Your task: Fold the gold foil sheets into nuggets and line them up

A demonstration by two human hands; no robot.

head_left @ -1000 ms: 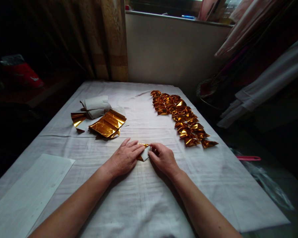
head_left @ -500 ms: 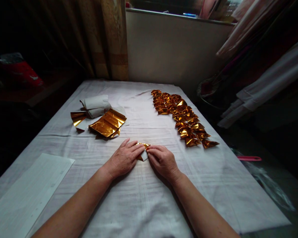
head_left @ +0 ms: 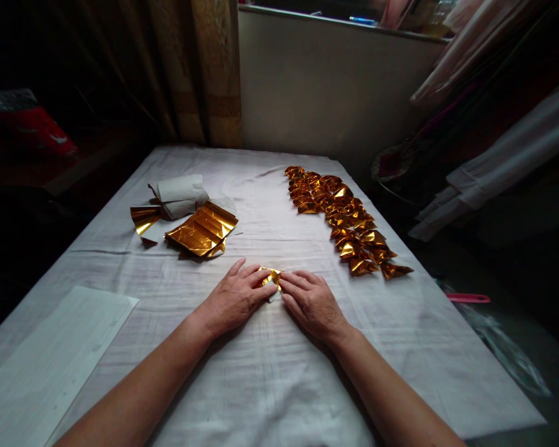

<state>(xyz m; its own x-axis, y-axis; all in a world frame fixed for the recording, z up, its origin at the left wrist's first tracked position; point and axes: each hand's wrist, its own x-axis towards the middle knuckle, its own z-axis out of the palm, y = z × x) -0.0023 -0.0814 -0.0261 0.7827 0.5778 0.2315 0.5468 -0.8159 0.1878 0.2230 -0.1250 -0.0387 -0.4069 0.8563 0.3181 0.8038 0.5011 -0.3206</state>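
Note:
A small folded piece of gold foil paper, with a pale underside showing, lies on the cloth between my hands. My left hand holds its left part between thumb and forefinger, the other fingers spread. From the opposite side, my right hand rests its outstretched fingers on or against the right edge; the fingertips partly cover the paper. Beyond my left hand lies a stack of gold foil sheets. Several folded gold foil pieces form a long cluster at the right.
A white cloth covers the table. Pale rolled paper and a curled foil scrap lie at the back left, and a white sheet at the front left. A pink handle shows past the right edge.
My right hand has gone from a pinch at the paper's edge to stretched-out fingers. More gold and less of the pale underside shows. My left hand stays nearly in place.

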